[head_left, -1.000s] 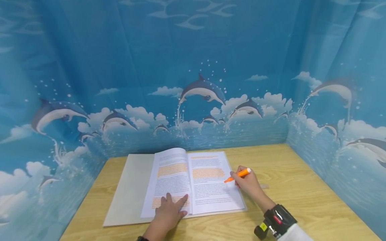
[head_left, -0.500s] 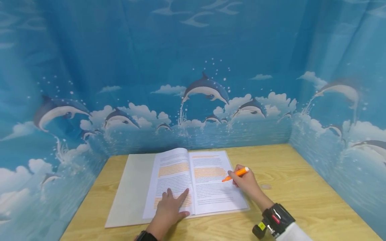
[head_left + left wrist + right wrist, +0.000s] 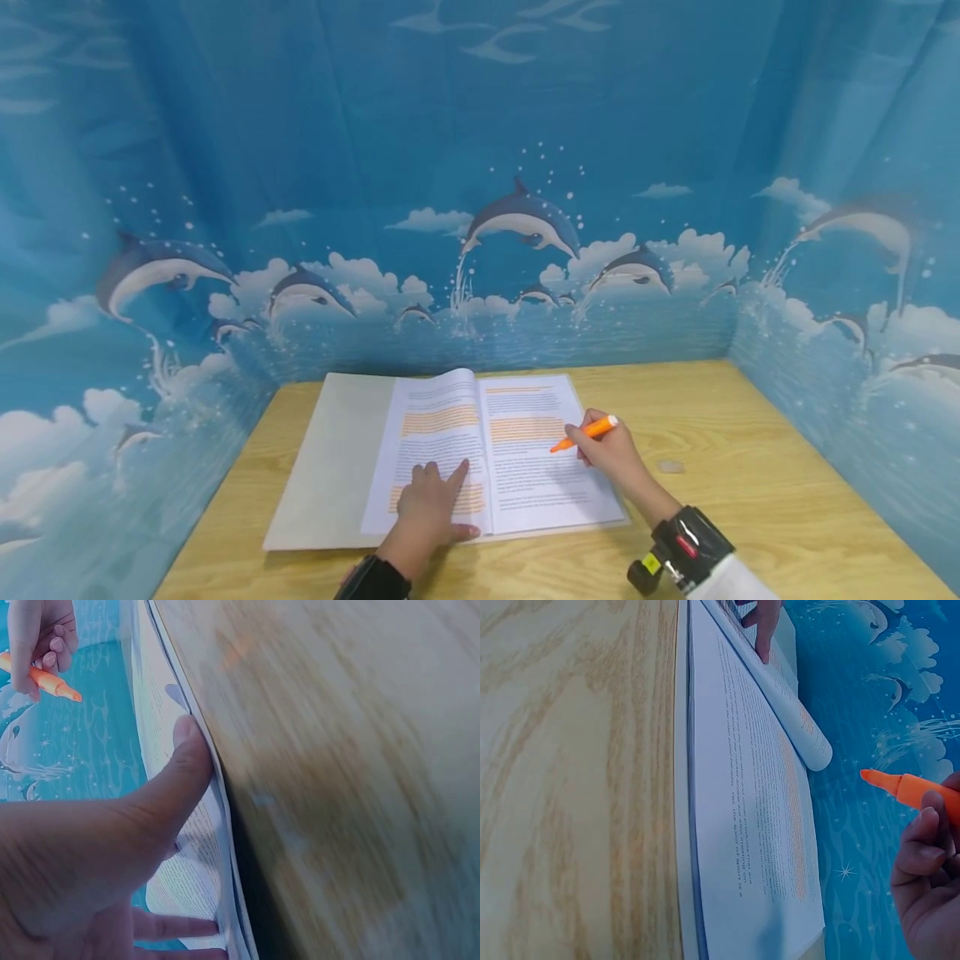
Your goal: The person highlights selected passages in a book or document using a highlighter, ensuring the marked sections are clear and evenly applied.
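Observation:
An open booklet of printed pages lies on the wooden table, with orange highlighted bands on both pages. My left hand rests on the lower part of the left page, fingers spread. Its thumb lies along the near page edge in the left wrist view. My right hand grips an orange highlighter with a white end. The bare orange tip of this highlighter points left, over the right page just under a highlighted band in the head view. The right wrist view shows the fingers curled round the barrel.
A pale cover lies folded out left of the pages. On the table, right of the booklet, is a small flat translucent piece. A blue curtain printed with dolphins closes in the back and sides.
The head view has shifted a little. My highlighter's tip has moved slightly left over the right page. The left hand has shifted slightly, and the booklet's left side appears a bit higher.

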Demonstrator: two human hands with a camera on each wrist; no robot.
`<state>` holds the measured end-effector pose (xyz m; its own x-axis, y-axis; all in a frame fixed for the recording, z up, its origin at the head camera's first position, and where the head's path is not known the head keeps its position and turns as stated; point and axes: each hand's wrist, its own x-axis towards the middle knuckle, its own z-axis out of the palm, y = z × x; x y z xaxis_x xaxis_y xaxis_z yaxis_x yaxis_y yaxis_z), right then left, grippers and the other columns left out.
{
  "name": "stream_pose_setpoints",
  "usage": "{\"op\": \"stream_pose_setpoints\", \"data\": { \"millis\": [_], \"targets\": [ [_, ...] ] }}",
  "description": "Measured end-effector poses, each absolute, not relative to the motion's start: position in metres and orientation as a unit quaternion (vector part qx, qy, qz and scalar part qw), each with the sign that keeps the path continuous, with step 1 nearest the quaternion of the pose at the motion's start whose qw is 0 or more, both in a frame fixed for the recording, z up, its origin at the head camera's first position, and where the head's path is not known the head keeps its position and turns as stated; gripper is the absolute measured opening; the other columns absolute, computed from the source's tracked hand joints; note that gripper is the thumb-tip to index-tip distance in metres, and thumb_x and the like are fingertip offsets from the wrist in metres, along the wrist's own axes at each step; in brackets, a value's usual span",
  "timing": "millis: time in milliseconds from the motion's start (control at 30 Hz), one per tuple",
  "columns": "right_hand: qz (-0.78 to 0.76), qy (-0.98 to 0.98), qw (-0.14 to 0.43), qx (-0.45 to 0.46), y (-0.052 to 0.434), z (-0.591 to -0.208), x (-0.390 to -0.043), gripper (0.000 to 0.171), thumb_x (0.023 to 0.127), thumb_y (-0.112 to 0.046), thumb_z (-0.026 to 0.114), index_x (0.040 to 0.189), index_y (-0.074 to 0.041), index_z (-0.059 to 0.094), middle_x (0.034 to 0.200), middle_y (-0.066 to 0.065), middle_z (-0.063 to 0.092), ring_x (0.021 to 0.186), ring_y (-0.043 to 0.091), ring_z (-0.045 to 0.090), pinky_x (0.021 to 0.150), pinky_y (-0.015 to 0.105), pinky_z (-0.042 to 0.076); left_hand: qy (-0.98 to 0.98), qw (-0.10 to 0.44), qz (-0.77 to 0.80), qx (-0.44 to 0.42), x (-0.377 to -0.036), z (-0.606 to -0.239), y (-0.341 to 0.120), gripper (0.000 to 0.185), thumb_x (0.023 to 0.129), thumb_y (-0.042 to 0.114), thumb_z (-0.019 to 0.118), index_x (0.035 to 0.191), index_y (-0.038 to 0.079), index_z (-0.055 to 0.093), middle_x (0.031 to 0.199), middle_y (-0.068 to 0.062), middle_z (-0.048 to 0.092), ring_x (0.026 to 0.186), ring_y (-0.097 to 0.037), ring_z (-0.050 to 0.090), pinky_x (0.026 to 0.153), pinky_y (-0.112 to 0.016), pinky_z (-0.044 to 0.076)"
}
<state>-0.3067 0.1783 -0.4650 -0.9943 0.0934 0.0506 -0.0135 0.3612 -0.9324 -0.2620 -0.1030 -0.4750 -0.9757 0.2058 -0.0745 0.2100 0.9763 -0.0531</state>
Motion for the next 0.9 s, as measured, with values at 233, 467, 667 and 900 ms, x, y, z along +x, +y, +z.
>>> {"op": "stream_pose_setpoints", "data": {
  "millis": [233, 467, 667, 900],
  "targets": [
    [0.567, -0.822, 0.049, -0.022, 0.178, -0.465, -0.306, 0.032, 0.093, -0.014, 0.072, 0.073, -0.008, 0.048, 0.054, 0.001, 0.052, 0.049, 0.014, 0.049, 0.048, 0.023, 0.039, 0.992, 0.079, -0.005, 0.102, -0.266, -0.473, -0.103, 0.102, 0.067, 0.067, 0.081, 0.153, 0.025, 0.046, 0.147, -0.022, 0.049, 0.131, -0.048, 0.048, 0.087, -0.055, 0.056],
    [0.57, -0.82, 0.054, -0.007, 0.176, -0.465, -0.306, 0.031, 0.094, -0.011, 0.071, 0.073, -0.007, 0.048, 0.055, 0.002, 0.052, 0.049, 0.015, 0.048, 0.046, 0.022, 0.037, 0.991, 0.103, 0.014, 0.089, -0.268, -0.471, -0.102, 0.1, 0.067, 0.064, 0.083, 0.152, 0.026, 0.046, 0.152, -0.022, 0.045, 0.138, -0.051, 0.041, 0.096, -0.068, 0.048],
    [0.567, -0.822, 0.056, 0.001, 0.174, -0.465, -0.306, 0.031, 0.094, -0.011, 0.071, 0.073, -0.006, 0.048, 0.055, 0.002, 0.052, 0.048, 0.015, 0.048, 0.046, 0.022, 0.036, 0.989, 0.119, 0.028, 0.087, -0.269, -0.472, -0.103, 0.1, 0.069, 0.064, 0.082, 0.154, 0.027, 0.044, 0.155, -0.022, 0.041, 0.141, -0.052, 0.037, 0.099, -0.073, 0.042],
    [0.581, -0.812, 0.05, 0.019, 0.166, -0.462, -0.307, 0.032, 0.094, -0.01, 0.071, 0.072, -0.006, 0.047, 0.053, 0.002, 0.051, 0.047, 0.014, 0.046, 0.046, 0.021, 0.035, 0.986, 0.131, 0.058, 0.087, -0.271, -0.473, -0.107, 0.098, 0.071, 0.061, 0.083, 0.154, 0.027, 0.043, 0.157, -0.022, 0.04, 0.142, -0.052, 0.035, 0.1, -0.074, 0.041]
  ]
}}
